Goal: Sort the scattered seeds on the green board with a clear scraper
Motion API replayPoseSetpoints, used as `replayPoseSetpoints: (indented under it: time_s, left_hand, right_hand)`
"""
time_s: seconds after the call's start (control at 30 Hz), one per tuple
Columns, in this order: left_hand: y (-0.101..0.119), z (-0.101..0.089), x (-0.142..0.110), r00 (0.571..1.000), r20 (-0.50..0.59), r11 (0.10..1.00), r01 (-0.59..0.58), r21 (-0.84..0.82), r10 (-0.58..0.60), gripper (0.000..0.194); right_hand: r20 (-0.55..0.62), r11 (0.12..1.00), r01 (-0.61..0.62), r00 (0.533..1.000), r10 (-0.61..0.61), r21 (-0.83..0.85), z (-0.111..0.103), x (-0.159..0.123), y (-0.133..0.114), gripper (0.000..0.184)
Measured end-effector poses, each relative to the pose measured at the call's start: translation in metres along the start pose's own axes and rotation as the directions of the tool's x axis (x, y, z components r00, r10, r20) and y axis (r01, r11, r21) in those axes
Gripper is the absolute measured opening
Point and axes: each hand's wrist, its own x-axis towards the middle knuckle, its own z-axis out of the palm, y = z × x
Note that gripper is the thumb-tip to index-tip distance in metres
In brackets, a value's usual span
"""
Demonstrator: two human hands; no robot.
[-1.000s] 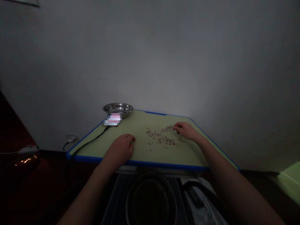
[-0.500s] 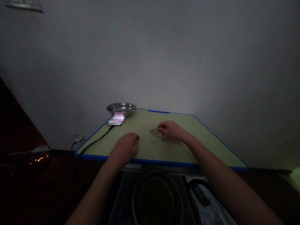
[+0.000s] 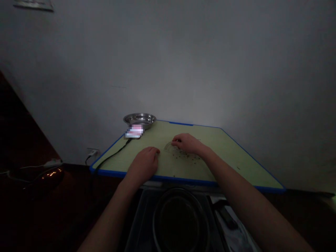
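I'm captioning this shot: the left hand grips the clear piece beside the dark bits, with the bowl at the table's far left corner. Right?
Not quite: as the head view shows, the right hand grips the clear piece beside the dark bits, not the left hand. The bowl is at the table's far left corner, as you say.

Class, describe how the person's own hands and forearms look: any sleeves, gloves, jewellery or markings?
The left hand and right hand wear no gloves. The left forearm and right forearm are bare to the picture's edge; no sleeve shows. No watch or bracelet is visible. It is too dim to tell rings or small markings.
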Motion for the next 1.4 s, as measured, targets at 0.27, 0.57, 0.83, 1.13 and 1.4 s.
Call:
replayPoseSetpoints:
  time_s: [0.27,0.57,0.83,1.13,1.4]
  left_hand:
    - [0.001,-0.001,0.0,1.0,0.008,1.0,0.005,0.005,-0.005,0.028]
    - [0.002,-0.001,0.0,1.0,0.003,1.0,0.006,-0.002,-0.006,0.029]
    - [0.001,-0.001,0.0,1.0,0.015,1.0,0.011,-0.002,-0.011,0.032]
    - [0.0,0.002,0.0,1.0,-0.013,1.0,0.007,-0.003,-0.007,0.031]
    - [0.001,0.001,0.0,1.0,0.001,0.999,0.012,0.036,-0.012,0.031]
  right_hand:
    - [0.012,1.0,-0.002,1.0,0.002,0.018,0.002,0.001,-0.003,0.022]
    - [0.05,0.996,0.034,0.998,-0.038,0.078,0.003,-0.002,-0.005,0.02]
    - [0.179,0.974,0.098,0.975,-0.136,0.205,0.002,-0.011,-0.009,0.019]
    - [0.256,0.949,0.14,0.943,-0.215,0.282,0.001,-0.042,-0.017,0.021]
    - [0.223,0.932,0.149,0.947,-0.23,0.33,0.003,-0.057,-0.015,0.024]
